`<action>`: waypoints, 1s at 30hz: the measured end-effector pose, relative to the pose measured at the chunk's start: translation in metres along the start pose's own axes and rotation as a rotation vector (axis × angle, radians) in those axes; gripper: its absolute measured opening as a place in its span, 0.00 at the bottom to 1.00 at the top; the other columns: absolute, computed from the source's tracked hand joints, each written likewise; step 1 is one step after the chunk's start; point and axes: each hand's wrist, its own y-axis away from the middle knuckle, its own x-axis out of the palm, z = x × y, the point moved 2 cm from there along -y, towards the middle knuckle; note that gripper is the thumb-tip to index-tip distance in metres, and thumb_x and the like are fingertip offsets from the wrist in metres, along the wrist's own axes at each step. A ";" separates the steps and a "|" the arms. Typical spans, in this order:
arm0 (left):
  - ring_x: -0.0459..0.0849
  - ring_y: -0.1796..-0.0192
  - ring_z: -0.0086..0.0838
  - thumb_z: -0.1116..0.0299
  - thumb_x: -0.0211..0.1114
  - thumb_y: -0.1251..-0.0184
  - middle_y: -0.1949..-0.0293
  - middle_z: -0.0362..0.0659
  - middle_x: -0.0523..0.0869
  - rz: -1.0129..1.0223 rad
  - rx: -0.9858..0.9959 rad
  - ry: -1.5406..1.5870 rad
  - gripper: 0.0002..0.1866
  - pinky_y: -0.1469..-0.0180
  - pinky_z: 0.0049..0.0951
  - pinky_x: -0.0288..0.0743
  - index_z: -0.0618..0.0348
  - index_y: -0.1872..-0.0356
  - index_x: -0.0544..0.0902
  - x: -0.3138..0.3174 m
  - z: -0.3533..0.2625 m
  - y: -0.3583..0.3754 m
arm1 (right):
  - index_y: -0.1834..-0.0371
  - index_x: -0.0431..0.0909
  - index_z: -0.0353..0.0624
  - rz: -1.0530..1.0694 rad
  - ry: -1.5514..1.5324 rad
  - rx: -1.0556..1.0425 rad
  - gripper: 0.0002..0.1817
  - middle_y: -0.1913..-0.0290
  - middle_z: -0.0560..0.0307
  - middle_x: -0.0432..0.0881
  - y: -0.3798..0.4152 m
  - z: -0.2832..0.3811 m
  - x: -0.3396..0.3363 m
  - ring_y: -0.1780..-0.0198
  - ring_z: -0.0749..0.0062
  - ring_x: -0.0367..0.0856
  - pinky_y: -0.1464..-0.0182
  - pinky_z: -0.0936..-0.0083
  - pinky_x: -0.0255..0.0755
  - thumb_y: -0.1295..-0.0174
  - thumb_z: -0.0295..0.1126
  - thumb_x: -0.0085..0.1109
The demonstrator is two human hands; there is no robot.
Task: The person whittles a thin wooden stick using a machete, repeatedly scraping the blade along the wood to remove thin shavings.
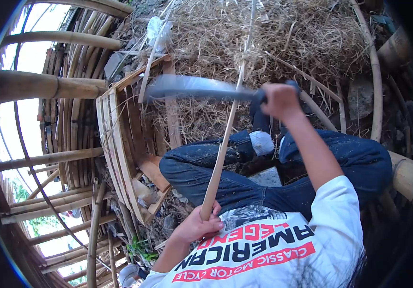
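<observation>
My left hand (200, 224) is closed around the lower end of a long, pale bamboo strip (220, 163), close in front of my shirt. From there the strip runs away from me, over my crossed legs (201, 168) and up to the shavings. In my right hand (282, 102) is the dark handle of a machete (194, 87). Its broad blade points left and is slightly blurred by motion. The blade lies across the strip in this view, near the strip's middle.
A heap of curly bamboo shavings (307, 38) covers the ground ahead. To the left stands a slatted wooden crate (115, 129), with a bamboo pole frame (29, 89) beyond it. A white plastic bag (159, 32) lies behind the crate. Thick bamboo (408, 177) lies by my right knee.
</observation>
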 end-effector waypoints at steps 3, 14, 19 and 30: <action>0.64 0.82 0.12 0.83 0.64 0.38 0.81 0.28 0.64 0.010 0.000 0.025 0.19 0.81 0.17 0.56 0.52 0.62 0.62 0.005 0.005 -0.001 | 0.63 0.83 0.41 0.048 0.058 0.578 0.14 0.64 0.38 0.85 0.006 -0.059 -0.005 0.58 0.46 0.85 0.55 0.54 0.79 0.50 0.38 0.64; 0.61 0.83 0.10 0.82 0.67 0.39 0.81 0.28 0.64 0.049 0.062 0.186 0.20 0.83 0.15 0.52 0.53 0.59 0.63 0.001 -0.018 -0.031 | 0.64 0.83 0.42 0.047 -0.113 0.520 0.14 0.66 0.40 0.85 0.028 -0.032 0.007 0.61 0.45 0.84 0.56 0.56 0.79 0.51 0.38 0.65; 0.61 0.80 0.08 0.79 0.68 0.38 0.82 0.24 0.61 -0.127 0.203 -0.204 0.17 0.79 0.14 0.54 0.57 0.59 0.66 -0.001 -0.016 -0.038 | 0.72 0.79 0.44 0.028 -0.150 0.075 0.11 0.74 0.45 0.82 0.025 0.031 0.006 0.66 0.47 0.83 0.63 0.55 0.77 0.56 0.36 0.67; 0.57 0.79 0.16 0.73 0.69 0.40 0.83 0.30 0.60 -0.393 0.306 -0.760 0.16 0.76 0.22 0.53 0.59 0.59 0.69 -0.011 -0.016 -0.035 | 0.73 0.81 0.43 0.450 -0.236 -0.200 0.16 0.74 0.46 0.83 0.052 0.081 -0.013 0.68 0.50 0.84 0.62 0.58 0.78 0.59 0.42 0.69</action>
